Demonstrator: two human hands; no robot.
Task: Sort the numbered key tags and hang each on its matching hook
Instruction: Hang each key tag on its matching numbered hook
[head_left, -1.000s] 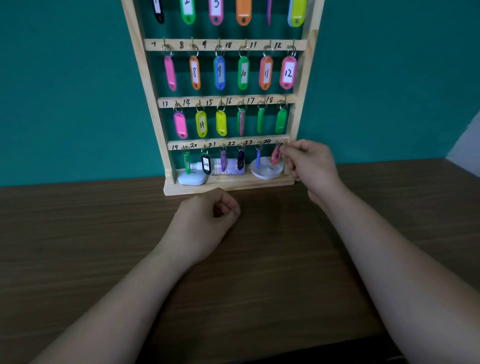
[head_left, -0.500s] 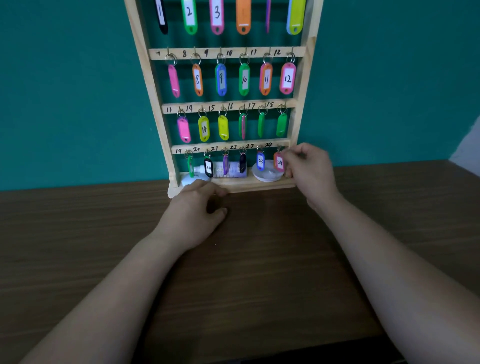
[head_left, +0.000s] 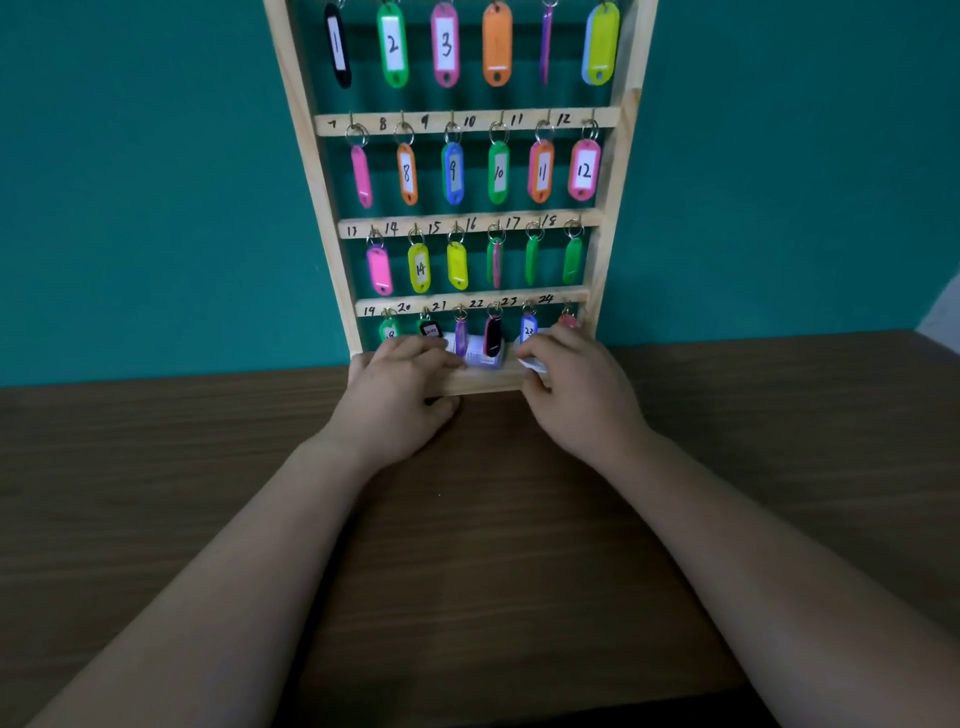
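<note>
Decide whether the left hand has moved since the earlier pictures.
Yes. The left hand moved forward toward the wooden key rack; its fingers now lie on the rack's base.

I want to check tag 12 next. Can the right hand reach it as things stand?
Probably yes: the right hand is low on the rack, and tag 12 hangs uncovered above it, nothing between.

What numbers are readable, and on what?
"1": black tag
"2": upper green tag
"3": upper pink tag
"8": left orange tag
"9": blue tag
"10": middle green tag
"11": right orange tag
"12": right pink tag
"14": yellow tag
"7" to "12": upper rail
"13" to "18": middle rail
"19" to "24": bottom rail
Lowest tags: too blurred.
</note>
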